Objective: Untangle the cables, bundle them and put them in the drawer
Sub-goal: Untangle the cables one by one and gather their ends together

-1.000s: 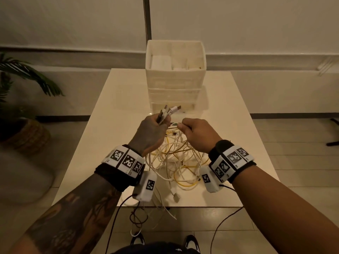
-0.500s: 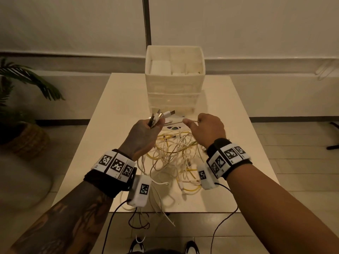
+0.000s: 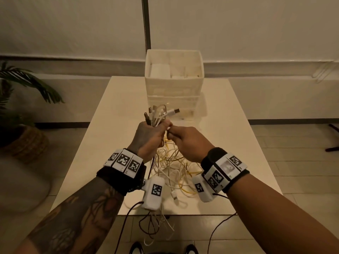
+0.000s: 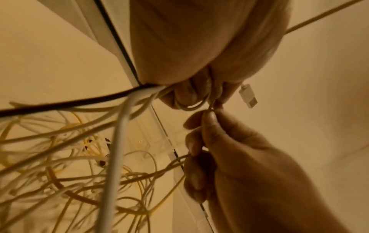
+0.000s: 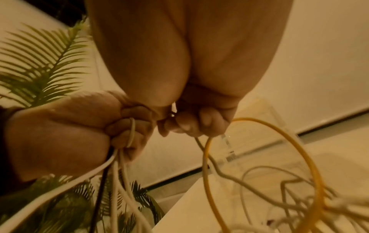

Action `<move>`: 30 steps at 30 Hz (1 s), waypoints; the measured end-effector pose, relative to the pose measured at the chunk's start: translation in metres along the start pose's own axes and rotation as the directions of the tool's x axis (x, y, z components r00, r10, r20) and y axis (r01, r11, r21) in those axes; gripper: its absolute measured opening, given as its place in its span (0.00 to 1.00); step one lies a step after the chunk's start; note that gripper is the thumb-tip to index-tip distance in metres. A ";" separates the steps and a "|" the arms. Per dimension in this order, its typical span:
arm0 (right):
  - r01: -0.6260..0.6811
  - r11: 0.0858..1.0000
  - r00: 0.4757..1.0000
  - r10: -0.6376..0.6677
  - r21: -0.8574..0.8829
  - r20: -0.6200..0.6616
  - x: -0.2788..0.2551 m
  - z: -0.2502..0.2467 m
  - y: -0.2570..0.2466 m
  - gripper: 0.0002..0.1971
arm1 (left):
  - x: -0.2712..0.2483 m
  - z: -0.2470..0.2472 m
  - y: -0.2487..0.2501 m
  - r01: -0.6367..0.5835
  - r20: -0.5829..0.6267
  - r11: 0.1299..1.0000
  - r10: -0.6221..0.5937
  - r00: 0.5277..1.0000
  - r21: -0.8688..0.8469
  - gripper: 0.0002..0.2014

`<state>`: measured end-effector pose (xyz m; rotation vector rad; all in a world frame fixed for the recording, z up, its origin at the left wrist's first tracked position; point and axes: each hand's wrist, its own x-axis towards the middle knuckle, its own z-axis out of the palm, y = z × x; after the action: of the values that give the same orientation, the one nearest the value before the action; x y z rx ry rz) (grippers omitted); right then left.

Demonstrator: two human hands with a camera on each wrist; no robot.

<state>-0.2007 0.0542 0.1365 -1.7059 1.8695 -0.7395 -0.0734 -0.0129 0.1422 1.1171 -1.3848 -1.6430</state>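
Note:
My left hand (image 3: 152,132) grips a bunch of cable ends (image 3: 157,114), white and dark, whose plugs stick up above the fist, one white USB plug (image 3: 174,111) pointing right. A tangle of white and yellow cables (image 3: 172,167) hangs from it down onto the table. My right hand (image 3: 185,140) is right beside the left, its thumb and fingers pinching a thin cable (image 4: 211,108) at the left fist. In the right wrist view a yellow cable (image 5: 259,124) loops out from under its fingers. The white drawer unit (image 3: 174,85) stands at the table's far middle.
The cream table (image 3: 113,110) has its near edge just below my wrists, and some cable ends (image 3: 159,222) dangle over it. A potted palm (image 3: 23,85) in a woven basket stands on the floor at left. Tiled floor lies to the right.
My right hand has moved left from its pulled-apart position and now meets the left fist. Both hands have risen a little, and more plug ends stick out above the left hand.

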 end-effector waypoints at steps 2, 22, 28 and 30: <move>-0.080 0.996 0.996 0.081 0.035 -0.038 -0.001 -0.003 0.011 0.14 | 0.002 -0.005 0.006 -0.008 -0.007 0.998 0.008 1.000 -0.055 0.13; -0.282 0.922 0.913 0.343 0.265 -0.223 0.004 -0.014 0.027 0.10 | 0.000 -0.016 0.002 -0.059 0.008 0.885 0.063 0.998 0.462 0.11; -0.149 0.983 0.968 0.168 0.110 -0.187 0.004 -0.003 0.004 0.12 | 0.000 0.006 -0.007 -0.128 0.086 0.905 0.102 0.991 0.406 0.08; -0.141 0.989 0.976 0.145 0.036 -0.163 0.004 -0.003 0.006 0.11 | 0.001 0.006 -0.008 -0.165 0.059 0.905 0.155 0.986 0.393 0.07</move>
<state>-0.2072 0.0505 0.1350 -1.5165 2.0619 -0.8641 -0.0797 -0.0100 0.1343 1.1681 -1.8326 -1.2946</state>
